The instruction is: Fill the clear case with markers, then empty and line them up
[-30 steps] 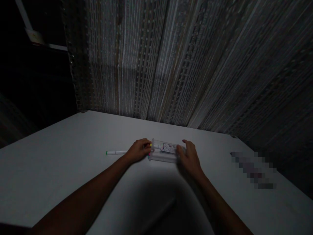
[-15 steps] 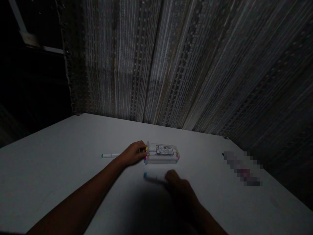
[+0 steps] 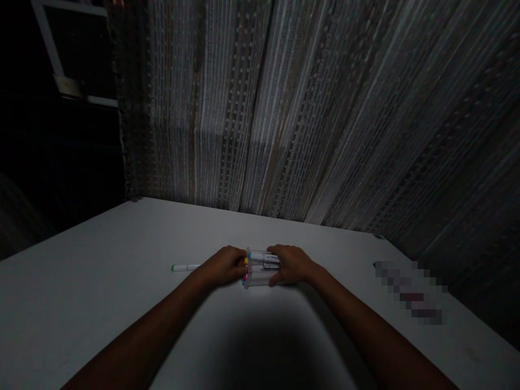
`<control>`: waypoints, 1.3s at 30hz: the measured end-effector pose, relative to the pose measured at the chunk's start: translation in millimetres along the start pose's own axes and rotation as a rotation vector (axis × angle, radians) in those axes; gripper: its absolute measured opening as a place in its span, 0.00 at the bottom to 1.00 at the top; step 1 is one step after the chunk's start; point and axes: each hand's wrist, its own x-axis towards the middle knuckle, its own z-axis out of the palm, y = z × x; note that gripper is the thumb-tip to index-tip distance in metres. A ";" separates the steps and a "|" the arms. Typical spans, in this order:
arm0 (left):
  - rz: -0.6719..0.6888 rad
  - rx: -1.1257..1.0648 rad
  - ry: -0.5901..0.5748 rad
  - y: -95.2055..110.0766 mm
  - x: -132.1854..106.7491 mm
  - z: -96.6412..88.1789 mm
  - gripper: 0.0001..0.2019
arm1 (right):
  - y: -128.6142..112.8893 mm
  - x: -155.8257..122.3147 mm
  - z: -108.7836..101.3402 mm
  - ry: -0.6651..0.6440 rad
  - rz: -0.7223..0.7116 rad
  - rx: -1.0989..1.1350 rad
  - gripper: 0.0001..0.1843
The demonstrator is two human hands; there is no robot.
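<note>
A clear plastic marker case [image 3: 260, 279] lies on its side, filled with white markers whose coloured caps face left. My left hand [image 3: 224, 265] is curled around the case's open left end, fingers against the caps; its exact hold is partly hidden. From the other side my right hand [image 3: 291, 264] grips the case, thumb in front and fingers over the top. A blue-capped marker [image 3: 257, 256] runs along the upper part of the case; whether it is inside or on top I cannot tell. Beside my left wrist lies a green-capped marker [image 3: 184, 267].
The white table [image 3: 122, 260] reaches back to a striped woven curtain [image 3: 244, 135]. On the right lies a pixelated, unrecognisable item [image 3: 408, 292]. A dark area with a pale frame [image 3: 51, 49] stands at the far left.
My right hand, which held a blue-capped marker in front of the case, has moved up and now grips the case. My left hand stays at the open end. The view has shifted slightly.
</note>
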 end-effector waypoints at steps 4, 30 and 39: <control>0.009 -0.034 -0.031 3.2 -0.7 3.6 0.10 | 2.6 -10.1 -7.5 0.006 -0.016 -0.001 0.34; -0.233 -0.397 0.107 -18.1 -46.6 1.2 0.16 | 36.2 -50.4 -20.0 -0.026 0.154 -0.114 0.33; -0.134 0.079 -0.002 -5.1 -48.8 6.6 0.09 | 24.6 -49.9 -41.5 0.015 0.108 -0.508 0.23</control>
